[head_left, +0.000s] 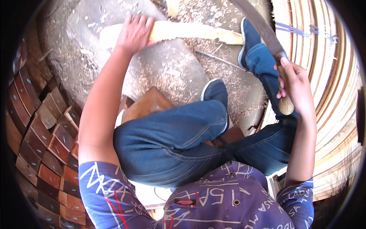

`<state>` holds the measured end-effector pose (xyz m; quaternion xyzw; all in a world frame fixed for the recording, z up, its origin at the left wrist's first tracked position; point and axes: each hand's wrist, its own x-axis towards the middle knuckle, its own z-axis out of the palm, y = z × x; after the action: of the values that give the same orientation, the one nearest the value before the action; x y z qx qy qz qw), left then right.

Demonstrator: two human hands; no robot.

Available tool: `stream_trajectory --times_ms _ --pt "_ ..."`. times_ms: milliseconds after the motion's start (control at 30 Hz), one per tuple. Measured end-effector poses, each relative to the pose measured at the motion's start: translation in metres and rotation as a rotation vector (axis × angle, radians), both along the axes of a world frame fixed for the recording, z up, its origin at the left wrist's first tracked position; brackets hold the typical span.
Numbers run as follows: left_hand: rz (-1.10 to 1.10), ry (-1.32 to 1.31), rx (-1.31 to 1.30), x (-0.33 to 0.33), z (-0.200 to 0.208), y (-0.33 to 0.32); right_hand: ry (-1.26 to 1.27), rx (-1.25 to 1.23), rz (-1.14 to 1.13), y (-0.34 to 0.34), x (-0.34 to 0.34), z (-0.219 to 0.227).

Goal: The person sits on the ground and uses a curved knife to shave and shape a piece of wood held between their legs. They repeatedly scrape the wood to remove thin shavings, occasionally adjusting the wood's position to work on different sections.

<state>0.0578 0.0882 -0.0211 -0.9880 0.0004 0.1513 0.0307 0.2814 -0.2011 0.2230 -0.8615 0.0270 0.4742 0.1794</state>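
Note:
A long, pale strip of bare wood (pixel 183 30) lies crosswise over a flat grey slab (pixel 152 72) at the far side. My left hand (pixel 135 35) grips it near its broad left end, fingers over the far edge and thumb along the near one. The narrower right end reaches my shoe (pixel 250 36); whether they touch I cannot tell. In my right hand (pixel 297 82) is a machete (pixel 263 28), held by its wooden handle. Its dark blade points up and away to the left, raised apart from the wood, with the tip cut off by the frame.
Chips and shavings litter the slab and ground. A thin rod (pixel 221 60) lies beyond my legs. Curved-looking stacks of pale boards (pixel 324 76) line the right side, and stacked brown wooden pieces (pixel 49 160) fill the left. A brown block (pixel 148 105) sits by my knee.

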Motion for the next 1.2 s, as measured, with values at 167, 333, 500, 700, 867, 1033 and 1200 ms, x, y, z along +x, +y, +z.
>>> stream_trajectory --times_ms 167,333,500,700,867,1033,1200 --pt "0.134 0.168 0.003 0.011 0.024 -0.009 -0.163 0.327 -0.24 0.006 0.011 0.015" --pt "0.183 0.199 -0.055 0.018 0.016 -0.013 -0.093 0.255 -0.312 -0.035 -0.029 -0.052" --pt "0.136 0.021 -0.07 -0.002 0.011 -0.006 0.463 0.013 -0.643 -0.046 -0.008 -0.036" --pt "0.119 0.003 -0.043 0.011 0.007 -0.01 0.027 0.263 -0.687 -0.031 -0.007 -0.048" --pt "0.13 -0.016 -0.093 0.0 0.009 -0.007 0.408 -0.09 -0.571 -0.047 -0.023 -0.051" --pt "0.114 -0.02 -0.042 0.005 0.007 -0.005 0.109 0.361 -0.711 -0.037 0.014 -0.046" --pt "0.125 -0.002 -0.072 0.004 0.003 -0.012 0.316 -0.085 -0.387 -0.04 -0.034 -0.054"
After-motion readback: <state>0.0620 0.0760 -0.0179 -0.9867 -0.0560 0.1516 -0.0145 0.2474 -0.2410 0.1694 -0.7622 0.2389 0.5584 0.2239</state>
